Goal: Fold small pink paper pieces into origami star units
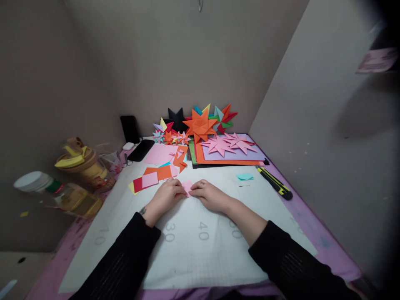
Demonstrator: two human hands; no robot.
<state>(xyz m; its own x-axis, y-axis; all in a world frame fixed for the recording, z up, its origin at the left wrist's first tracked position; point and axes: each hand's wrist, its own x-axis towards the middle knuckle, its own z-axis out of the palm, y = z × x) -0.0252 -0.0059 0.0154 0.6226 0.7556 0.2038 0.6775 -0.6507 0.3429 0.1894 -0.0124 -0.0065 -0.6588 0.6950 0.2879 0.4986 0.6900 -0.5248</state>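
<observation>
A small piece of pink paper [187, 187] lies low over the white mat [200, 258], between my two hands. My left hand [168, 196] has its fingers closed on the paper's left side. On the opposite side, the fingers of my right hand [212, 196] are pressed together on its right edge. Just left of my left hand are loose paper squares: a pink square [150, 179], a red square [137, 185] and an orange sheet [161, 171]. A folded light-blue paper piece [245, 177] rests to the right of my right hand.
Folded paper stars [200, 125] stand against the back wall. Two pink stars [220, 145] lie on stacked coloured sheets [231, 162]. A yellow-black utility knife [275, 183] is at right. Phones [141, 150], a bottle [75, 198] and a pot [90, 166] are at left.
</observation>
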